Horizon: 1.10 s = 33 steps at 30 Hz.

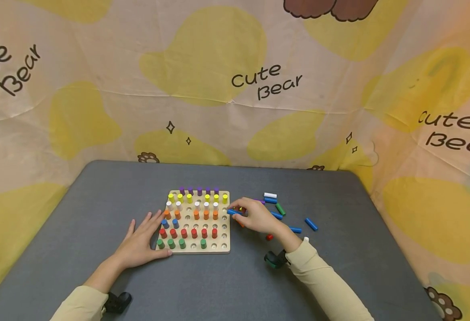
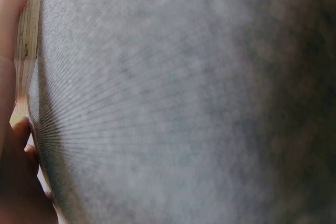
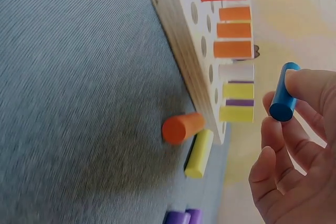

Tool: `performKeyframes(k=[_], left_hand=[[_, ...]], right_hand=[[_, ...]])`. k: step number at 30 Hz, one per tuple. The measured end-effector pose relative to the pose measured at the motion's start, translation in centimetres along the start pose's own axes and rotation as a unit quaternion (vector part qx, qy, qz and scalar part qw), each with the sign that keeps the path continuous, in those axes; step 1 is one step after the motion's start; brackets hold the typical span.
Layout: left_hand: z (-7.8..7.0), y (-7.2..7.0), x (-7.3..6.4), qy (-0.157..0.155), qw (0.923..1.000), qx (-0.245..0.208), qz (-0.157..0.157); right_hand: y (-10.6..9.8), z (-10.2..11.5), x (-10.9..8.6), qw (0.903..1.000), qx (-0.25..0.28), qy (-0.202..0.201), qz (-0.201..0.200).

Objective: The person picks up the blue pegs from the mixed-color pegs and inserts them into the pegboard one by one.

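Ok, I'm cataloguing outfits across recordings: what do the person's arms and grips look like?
The left sleeve and right sleeve are long and pale cream. A black left wrist camera and a black right wrist camera, the latter with a greenish edge, sit by the cuffs. The left grip and right grip are bare; no gloves or rings show.

pegboard [image 1: 219, 240] on table [image 1: 239, 285], standing pegs [image 1: 194, 233] in it, loose pegs [image 1: 311, 224] right.
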<state>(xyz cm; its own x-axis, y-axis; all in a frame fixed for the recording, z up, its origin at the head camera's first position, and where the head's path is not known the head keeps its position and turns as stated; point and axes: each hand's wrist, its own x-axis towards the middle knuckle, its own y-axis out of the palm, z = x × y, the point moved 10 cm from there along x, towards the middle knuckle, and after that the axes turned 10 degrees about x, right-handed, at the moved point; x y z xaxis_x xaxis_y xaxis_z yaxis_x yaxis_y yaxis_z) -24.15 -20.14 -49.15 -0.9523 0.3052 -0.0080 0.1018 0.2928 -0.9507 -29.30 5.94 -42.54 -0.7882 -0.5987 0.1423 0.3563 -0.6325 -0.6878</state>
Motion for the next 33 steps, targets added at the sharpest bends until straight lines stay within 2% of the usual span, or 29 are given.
performKeyframes(k=[18,27,33], left_hand=[[-0.2,-0.1,0.0,0.001,1.0000,0.001,-0.002],[-0.1,-0.1,0.0,0.002,1.0000,0.001,-0.004],[-0.1,-0.1,0.0,0.002,1.0000,0.001,-0.004]], right_hand=[[2.2,1.5,1.8,0.9982,0.060,0.009,0.007],[2.9,2.5,2.6,0.9973,0.073,0.007,-0.004],[3.6,3.4,3.2,0.9969,0.079,0.002,0.002]])
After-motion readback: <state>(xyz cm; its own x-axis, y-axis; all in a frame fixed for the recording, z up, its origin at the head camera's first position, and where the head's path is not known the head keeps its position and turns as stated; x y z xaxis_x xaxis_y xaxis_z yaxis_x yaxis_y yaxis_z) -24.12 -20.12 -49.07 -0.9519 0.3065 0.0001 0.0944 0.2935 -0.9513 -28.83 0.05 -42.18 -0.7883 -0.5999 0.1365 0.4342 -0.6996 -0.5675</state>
